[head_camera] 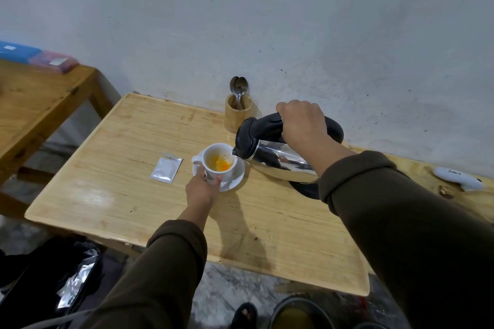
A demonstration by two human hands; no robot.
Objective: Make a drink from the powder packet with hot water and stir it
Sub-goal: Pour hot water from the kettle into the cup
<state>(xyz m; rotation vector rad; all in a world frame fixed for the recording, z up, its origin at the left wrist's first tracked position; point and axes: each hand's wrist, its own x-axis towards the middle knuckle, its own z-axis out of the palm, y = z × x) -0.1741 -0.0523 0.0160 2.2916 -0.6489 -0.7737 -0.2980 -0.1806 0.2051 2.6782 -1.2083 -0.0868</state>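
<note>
The right hand (pixel 300 121) has its fingers clenched around the black handle of the steel kettle (pixel 278 157), tilted with its spout over the white cup (pixel 217 161), where orange liquid swirls. The left hand (pixel 203 188) grips the cup's near side, tipping it on its saucer (pixel 235 180) on the tabletop (pixel 128 195). The silver powder packet (pixel 166 171) lies flat just left of the cup.

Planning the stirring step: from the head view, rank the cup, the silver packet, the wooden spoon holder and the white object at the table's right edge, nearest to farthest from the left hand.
1. Cup: in the left hand, on its saucer.
2. Silver packet: flat on the table, just left of the cup.
3. Wooden spoon holder: by the wall, behind the cup.
4. White object: far right table edge.
</note>
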